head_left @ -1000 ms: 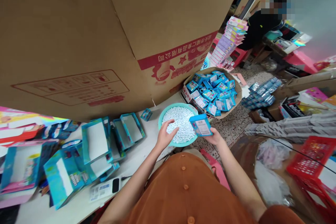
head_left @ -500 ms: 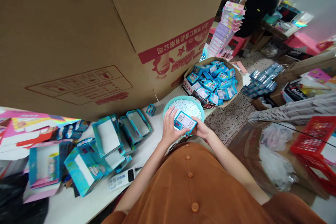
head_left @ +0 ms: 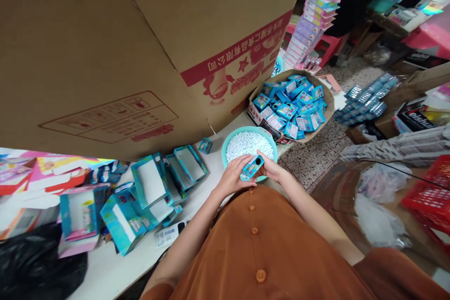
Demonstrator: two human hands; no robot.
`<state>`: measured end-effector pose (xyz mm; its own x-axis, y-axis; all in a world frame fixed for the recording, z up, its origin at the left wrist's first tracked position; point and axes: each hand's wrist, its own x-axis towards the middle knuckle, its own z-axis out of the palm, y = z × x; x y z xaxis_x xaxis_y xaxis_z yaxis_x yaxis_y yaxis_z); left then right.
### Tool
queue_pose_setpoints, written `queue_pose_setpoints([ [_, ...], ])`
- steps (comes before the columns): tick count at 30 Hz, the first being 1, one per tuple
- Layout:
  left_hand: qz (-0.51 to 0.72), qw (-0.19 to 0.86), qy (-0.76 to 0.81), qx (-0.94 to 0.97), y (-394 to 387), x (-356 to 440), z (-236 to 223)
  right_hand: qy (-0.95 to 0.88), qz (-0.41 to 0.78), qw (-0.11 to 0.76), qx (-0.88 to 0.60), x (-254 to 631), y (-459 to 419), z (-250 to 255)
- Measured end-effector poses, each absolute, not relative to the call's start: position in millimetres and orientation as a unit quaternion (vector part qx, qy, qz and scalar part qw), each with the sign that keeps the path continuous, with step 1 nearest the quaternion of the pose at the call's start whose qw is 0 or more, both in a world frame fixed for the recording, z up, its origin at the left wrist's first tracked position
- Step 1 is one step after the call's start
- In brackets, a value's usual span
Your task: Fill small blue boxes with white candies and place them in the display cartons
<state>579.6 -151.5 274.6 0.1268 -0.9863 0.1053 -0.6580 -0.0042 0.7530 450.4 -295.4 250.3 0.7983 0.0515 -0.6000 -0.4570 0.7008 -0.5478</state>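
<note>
Between my two hands is a small blue printed box (head_left: 253, 167), with a dark round spot on the side facing up. My left hand (head_left: 232, 174) grips it from the left, fingers over its far edge. On the other side my right hand (head_left: 270, 168) closes on its right end. The box is held over the near rim of a turquoise bowl (head_left: 225, 150) filled with small white pellets (head_left: 251, 144). Beyond the bowl, a cut-down carton (head_left: 328, 115) holds a heap of similar small blue boxes (head_left: 288, 110).
A big brown carton (head_left: 87, 56) walls off the far side of the white table (head_left: 116, 274). Open blue display boxes (head_left: 149, 180) stand at left, near a black plastic bag (head_left: 42, 260). A single small box (head_left: 205, 145) lies beside the bowl. A red crate (head_left: 429, 201) is at right.
The box has been turned in my hands: its broad white-labelled face showed before, and now a narrow side with a dark round spot faces up. The camera view has shifted slightly.
</note>
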Motion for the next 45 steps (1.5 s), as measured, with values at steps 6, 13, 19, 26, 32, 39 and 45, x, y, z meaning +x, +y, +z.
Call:
queue_pose_setpoints([
  [6,-0.287,0.384,-0.524,0.704,-158.7,580.3,261.4,0.285,0.174,0.853,-0.402,460.9,-310.7,238.0],
  [13,-0.278,0.389,-0.389,0.788,-162.4,568.2,247.1,0.347,0.125,0.807,-0.462,472.5,-316.7,227.9],
  [19,-0.241,0.372,-0.286,0.849,-152.5,576.3,251.2,0.416,-0.052,0.572,-0.705,461.6,-357.9,186.9],
  [26,-0.206,0.380,-0.214,0.876,-141.6,580.3,256.7,0.368,0.102,0.329,-0.864,430.7,-360.4,138.1],
  [32,-0.191,0.387,-0.188,0.882,-136.2,575.8,256.3,0.312,0.052,0.289,-0.903,430.0,-324.0,124.4],
  [39,-0.224,0.380,-0.185,0.878,-138.7,570.7,249.9,0.352,-0.024,0.314,-0.882,456.0,-329.6,110.4],
  [45,-0.238,0.383,-0.222,0.865,-149.2,566.9,249.6,0.481,-0.072,0.413,-0.770,479.0,-328.4,112.7],
])
